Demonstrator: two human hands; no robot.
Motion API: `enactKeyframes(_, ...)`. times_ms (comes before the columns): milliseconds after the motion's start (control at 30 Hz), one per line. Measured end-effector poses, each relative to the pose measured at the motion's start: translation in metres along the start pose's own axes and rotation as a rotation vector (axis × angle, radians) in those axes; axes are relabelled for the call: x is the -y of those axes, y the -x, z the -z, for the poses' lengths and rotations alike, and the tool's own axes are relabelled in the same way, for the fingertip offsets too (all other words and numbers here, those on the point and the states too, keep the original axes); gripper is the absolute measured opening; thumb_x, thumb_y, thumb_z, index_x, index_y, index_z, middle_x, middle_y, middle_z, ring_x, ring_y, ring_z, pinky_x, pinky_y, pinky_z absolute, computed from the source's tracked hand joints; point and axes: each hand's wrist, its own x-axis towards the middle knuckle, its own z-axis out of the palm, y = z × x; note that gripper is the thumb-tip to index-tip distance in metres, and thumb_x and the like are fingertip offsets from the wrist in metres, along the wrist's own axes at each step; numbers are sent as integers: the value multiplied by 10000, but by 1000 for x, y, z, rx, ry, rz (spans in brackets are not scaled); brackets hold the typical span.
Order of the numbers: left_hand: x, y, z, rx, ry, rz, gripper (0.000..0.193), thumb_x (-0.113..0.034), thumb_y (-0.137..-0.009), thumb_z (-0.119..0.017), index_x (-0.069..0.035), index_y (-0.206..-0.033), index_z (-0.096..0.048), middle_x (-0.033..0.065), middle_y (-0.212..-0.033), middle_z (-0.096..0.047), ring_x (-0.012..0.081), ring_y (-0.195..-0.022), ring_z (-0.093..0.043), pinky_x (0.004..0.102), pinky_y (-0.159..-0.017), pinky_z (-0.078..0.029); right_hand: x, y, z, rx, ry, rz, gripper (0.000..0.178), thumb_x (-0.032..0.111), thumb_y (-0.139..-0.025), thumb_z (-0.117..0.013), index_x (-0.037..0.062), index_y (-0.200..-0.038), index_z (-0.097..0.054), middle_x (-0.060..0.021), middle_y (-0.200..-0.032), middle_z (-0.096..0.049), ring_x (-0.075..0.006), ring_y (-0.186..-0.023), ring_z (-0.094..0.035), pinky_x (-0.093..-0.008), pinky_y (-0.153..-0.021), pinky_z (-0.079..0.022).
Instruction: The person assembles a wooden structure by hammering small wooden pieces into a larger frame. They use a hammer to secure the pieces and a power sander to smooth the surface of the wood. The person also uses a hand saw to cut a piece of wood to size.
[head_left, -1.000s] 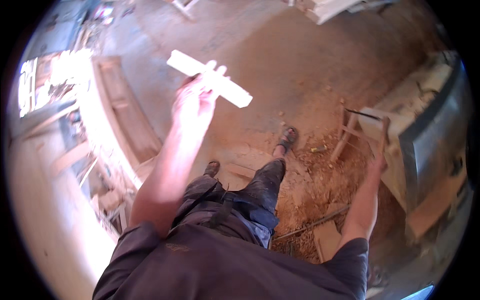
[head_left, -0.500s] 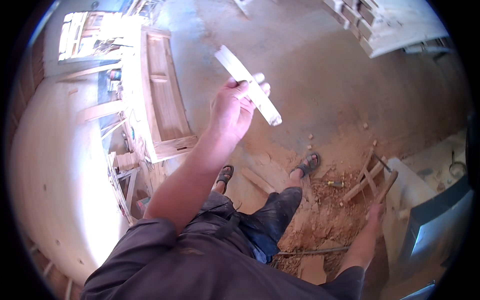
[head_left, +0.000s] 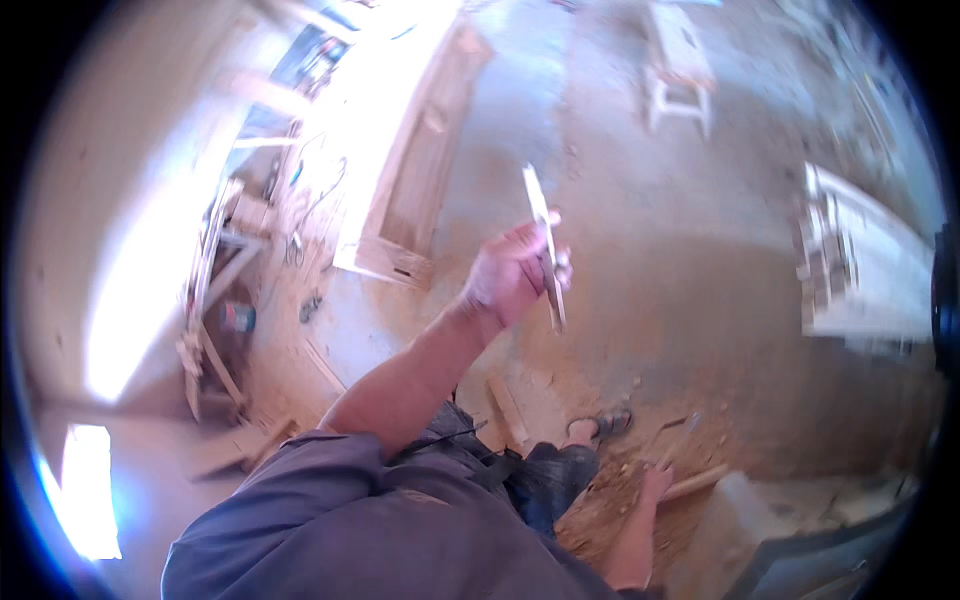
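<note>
My left hand (head_left: 512, 270) is raised in front of me, its fingers closed around a short pale strip of wood (head_left: 537, 195). The strip stands nearly upright and turned narrow side on, sticking out above and below the fingers. Low at my right side, my right hand (head_left: 657, 482) grips what looks like a hammer (head_left: 688, 433) by its wooden handle. Motion blurs this tool, and its slim dark head is only faintly seen. Beside that hand lies a wooden bar (head_left: 698, 482) over the wood chips.
Left of me, a panelled wooden door (head_left: 425, 150) rests along a bright workbench (head_left: 350, 200). A small wooden stool (head_left: 682, 75) stands far off; stacked pale timber (head_left: 865, 265) is at right. Chips and sawdust (head_left: 590, 500) cover the floor near my sandalled foot (head_left: 610, 424).
My view has swung right, bringing the stool into sight. The wood strip has turned from broad face to thin edge in my left hand. My right hand still holds the hammer.
</note>
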Motion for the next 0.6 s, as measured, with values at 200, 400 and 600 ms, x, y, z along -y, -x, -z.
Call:
enactKeyframes(200,-53,91,191,-207,-217,-89,151,-221,-968,-694,-80,-926,-656,-23,-735,-604,81,-629,-580,263,-560,-463,171,102,-28,388,-342,37,631,23,-786,-664,-19,-1398,-520,-131,-970,-646,-239,-631,-623,-372,-489,-504)
enactKeyframes(400,-126,231,354,-432,-549,-3,287,-283,-848,-801,-61,-783,-631,4,-652,-580,94,-563,-551,285,-504,-436,474,307,-70,952,-265,373,580,15,-795,-698,4,-1352,-535,-95,-971,-633,-195,-711,-627,-335,-597,-518)
enactKeyframes(600,-234,361,476,-795,-271,-47,401,-398,-820,-853,-48,-827,-657,23,-717,-611,118,-597,-565,323,-552,-471,632,491,-199,1303,-149,627,548,26,-820,-745,35,-1322,-524,-63,-974,-619,-149,-783,-624,-292,-692,-525)
